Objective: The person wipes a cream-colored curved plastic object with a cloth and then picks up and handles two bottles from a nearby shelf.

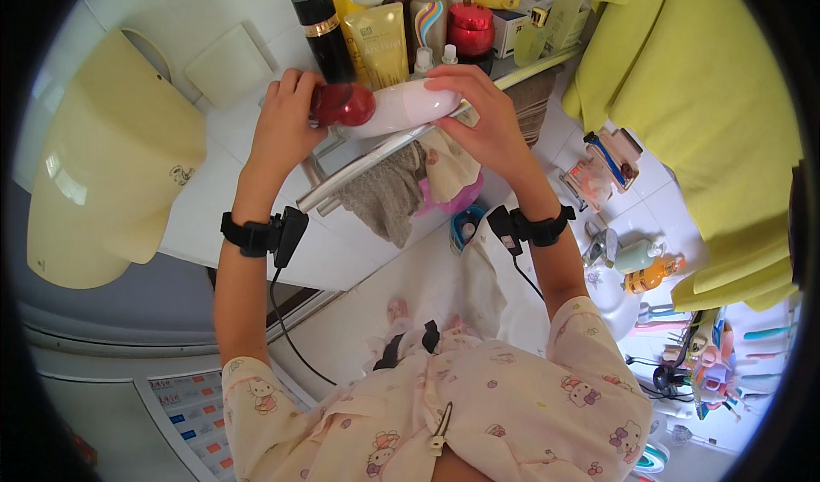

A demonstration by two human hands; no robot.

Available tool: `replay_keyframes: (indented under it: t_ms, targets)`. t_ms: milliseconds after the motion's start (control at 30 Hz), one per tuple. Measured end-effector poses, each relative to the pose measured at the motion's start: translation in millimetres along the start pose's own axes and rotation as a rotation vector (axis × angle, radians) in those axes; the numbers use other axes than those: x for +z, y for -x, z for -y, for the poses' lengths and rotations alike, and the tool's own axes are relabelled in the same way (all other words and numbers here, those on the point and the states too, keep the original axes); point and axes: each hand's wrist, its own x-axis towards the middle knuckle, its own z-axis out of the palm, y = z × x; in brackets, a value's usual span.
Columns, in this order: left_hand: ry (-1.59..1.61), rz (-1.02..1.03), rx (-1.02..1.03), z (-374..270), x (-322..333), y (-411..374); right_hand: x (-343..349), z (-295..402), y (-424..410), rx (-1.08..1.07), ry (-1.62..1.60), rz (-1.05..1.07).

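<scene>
My left hand (288, 114) grips a dark red, glossy bottle (351, 104) at its left end. Touching or overlapping its right side is a pale pink-white bottle (400, 107), lying on its side. My right hand (480, 114) has its fingers over the rounded right end of the white bottle and its thumb below. Both bottles are at the front of a wall shelf, just above its metal towel rail (365, 168). Behind them stand a black bottle with a gold band (323, 37), a gold tube (381, 46) and a red jar (471, 30).
Cloths (387, 194) hang from the rail. At left a cream wall-mounted appliance (102, 168) juts out. A yellow-green towel (698, 110) hangs at right, near a washbasin (615, 309) with pump bottles (647, 277). A blue bucket (466, 222) is below. Cabled black devices are strapped to both wrists.
</scene>
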Motion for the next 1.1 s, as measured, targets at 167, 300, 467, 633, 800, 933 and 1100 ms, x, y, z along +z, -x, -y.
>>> replay_keyframes:
  t_ms: [167,300,467,633,800,933,1100]
  targets:
    - [0.299,-0.136,-0.074,9,8,12,3,-6,-6,0.003,-0.196,0.045]
    - [0.500,-0.093,-0.198,26,19,16,7,-3,-17,0.061,-0.358,0.019]
    - [0.886,-0.334,-0.319,20,30,23,24,10,-45,0.089,-0.462,-0.092]
    - [1.084,-0.344,-0.377,29,36,23,43,35,-79,0.075,-0.206,0.018]
    - [1.150,-0.352,-0.320,26,40,19,51,29,-80,0.054,-0.216,0.085]
    - [1.118,-0.421,-0.367,27,47,21,51,30,-66,-0.019,-0.225,0.096]
    - [1.087,-0.733,-0.108,14,51,35,46,31,-38,-0.230,-0.156,0.065]
